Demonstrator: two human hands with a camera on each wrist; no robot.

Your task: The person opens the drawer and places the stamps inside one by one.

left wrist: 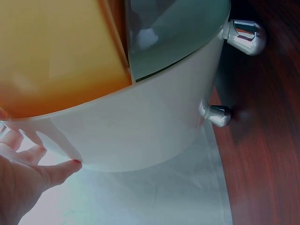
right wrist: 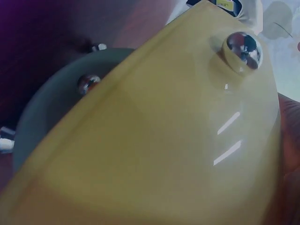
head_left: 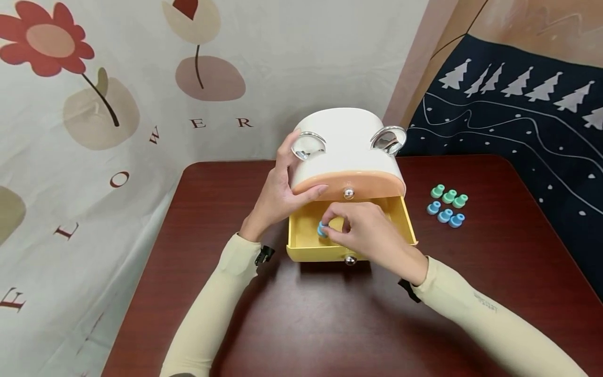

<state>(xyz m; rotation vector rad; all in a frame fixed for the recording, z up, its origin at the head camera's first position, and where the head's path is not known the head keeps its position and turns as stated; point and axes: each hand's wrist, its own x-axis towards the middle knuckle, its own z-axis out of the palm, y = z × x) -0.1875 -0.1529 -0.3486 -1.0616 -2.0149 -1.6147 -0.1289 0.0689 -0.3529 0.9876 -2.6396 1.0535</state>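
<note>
A small white drawer cabinet (head_left: 341, 128) with a rounded top and two silver ear-like discs stands on the table. Its yellow drawer (head_left: 301, 253) is pulled out, below a closed orange drawer (head_left: 377, 183). My left hand (head_left: 278, 191) grips the cabinet's left side, thumb across the orange front and fingers along the side by the left ear; in the left wrist view its fingers touch the white wall (left wrist: 136, 126). Inside the yellow drawer, my right hand (head_left: 365, 228) pinches a blue peg (head_left: 322, 229) between thumb and index finger. The right wrist view shows mostly the drawer's yellow front (right wrist: 154, 122).
To the cabinet's right, several green pegs (head_left: 449, 196) stand in a row, with blue pegs (head_left: 445, 215) in a row nearer me. A silver knob (head_left: 350, 260) juts from the yellow drawer. Behind the dark red table (head_left: 226, 209) hangs a flower-print cloth (head_left: 292, 63).
</note>
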